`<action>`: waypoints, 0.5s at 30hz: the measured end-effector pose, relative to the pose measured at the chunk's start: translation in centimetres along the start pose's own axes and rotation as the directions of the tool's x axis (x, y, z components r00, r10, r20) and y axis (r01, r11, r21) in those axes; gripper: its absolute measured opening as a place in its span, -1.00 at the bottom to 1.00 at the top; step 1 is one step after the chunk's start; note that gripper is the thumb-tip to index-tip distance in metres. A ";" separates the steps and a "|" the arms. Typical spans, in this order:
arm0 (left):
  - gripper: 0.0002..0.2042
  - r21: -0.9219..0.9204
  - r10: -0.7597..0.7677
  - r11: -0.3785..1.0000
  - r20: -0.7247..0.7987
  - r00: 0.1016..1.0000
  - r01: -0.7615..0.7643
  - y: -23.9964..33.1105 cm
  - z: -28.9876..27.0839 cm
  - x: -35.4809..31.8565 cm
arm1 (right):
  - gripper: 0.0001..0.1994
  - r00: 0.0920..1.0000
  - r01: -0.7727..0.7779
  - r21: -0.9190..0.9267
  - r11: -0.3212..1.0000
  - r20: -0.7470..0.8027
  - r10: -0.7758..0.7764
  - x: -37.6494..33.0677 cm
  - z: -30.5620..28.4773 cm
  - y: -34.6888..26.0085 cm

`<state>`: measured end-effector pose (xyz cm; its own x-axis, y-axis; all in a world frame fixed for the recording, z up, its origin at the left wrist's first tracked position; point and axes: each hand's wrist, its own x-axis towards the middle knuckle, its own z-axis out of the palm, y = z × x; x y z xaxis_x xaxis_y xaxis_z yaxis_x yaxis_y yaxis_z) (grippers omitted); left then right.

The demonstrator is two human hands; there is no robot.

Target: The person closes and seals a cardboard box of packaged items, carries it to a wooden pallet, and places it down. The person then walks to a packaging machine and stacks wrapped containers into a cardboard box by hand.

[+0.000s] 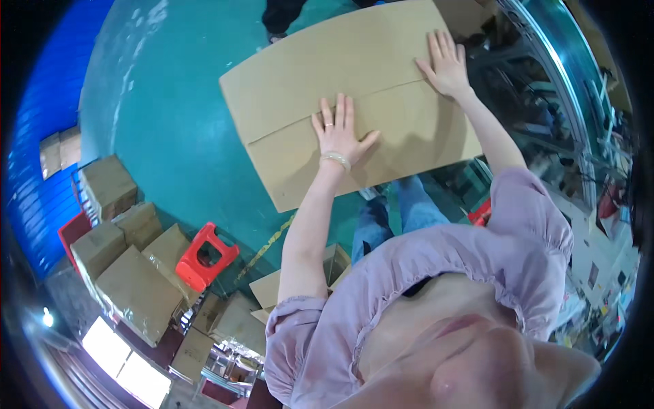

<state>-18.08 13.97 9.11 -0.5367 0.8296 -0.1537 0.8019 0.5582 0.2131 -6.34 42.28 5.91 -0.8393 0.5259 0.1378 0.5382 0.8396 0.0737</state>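
Observation:
A large brown cardboard box [306, 88] stands in front of me with its two top flaps folded down, meeting at a seam that runs across the middle. My left hand [338, 136] lies flat across that seam left of centre, fingers spread; a ring and a pale bangle show on it. Toward the box's far right side, my right hand [446, 67] rests on the top near the seam's end, fingers outstretched. Neither hand holds anything. What the box contains is hidden.
A red plastic stool [206, 257] stands on the green floor [170, 123] at left, beside several stacked cartons [139, 286]. An open carton [269, 290] sits by my left elbow. Metal-framed equipment [565, 88] borders the right. Another person's dark-clad legs [281, 15] show beyond the box.

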 end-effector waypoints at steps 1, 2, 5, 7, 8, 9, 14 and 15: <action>-0.11 -0.041 0.045 0.998 -0.048 0.998 -0.047 -0.2 -0.2 1.9 | -0.31 0.996 0.003 -0.003 1.000 -0.091 -0.003 1.8 0.8 1.0; -0.14 -0.092 0.072 0.993 -0.045 0.996 -0.076 -0.4 0.2 0.9 | -0.30 0.992 0.013 0.013 1.000 -0.128 -0.011 0.7 2.3 1.3; -0.26 0.048 0.148 0.988 0.035 0.988 -0.150 -4.3 -0.5 0.1 | -0.29 0.997 -0.007 0.060 0.998 -0.076 0.012 0.3 2.2 1.2; -0.32 0.102 0.018 0.995 -0.023 1.000 -0.016 -8.1 0.2 -1.8 | -0.28 0.994 0.010 0.080 0.997 -0.106 -0.001 0.0 2.2 1.4; -0.38 0.139 -0.089 0.985 -0.086 0.992 0.100 -10.0 0.5 -2.6 | -0.28 0.993 0.014 0.095 0.995 -0.118 -0.002 0.4 2.0 1.2; -0.38 0.146 -0.098 0.983 -0.096 0.991 0.111 -11.3 0.7 -3.2 | -0.28 0.992 0.012 0.109 0.994 -0.124 0.002 0.5 2.0 0.9; -0.58 -0.268 -0.355 0.915 -0.181 0.917 0.301 -13.0 1.0 -2.2 | -0.29 0.995 -0.011 0.136 0.991 -0.101 0.025 0.7 2.0 0.6; -0.58 -0.272 -0.354 0.915 -0.184 0.917 0.299 -13.0 1.0 -2.0 | -0.30 0.995 -0.021 0.129 0.991 -0.094 0.033 0.7 2.1 0.5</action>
<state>-27.17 5.03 5.66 -0.8244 0.5647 -0.0386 0.5019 0.7610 0.4111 -6.81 43.30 3.97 -0.8099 0.5385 0.2326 0.5412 0.8389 -0.0577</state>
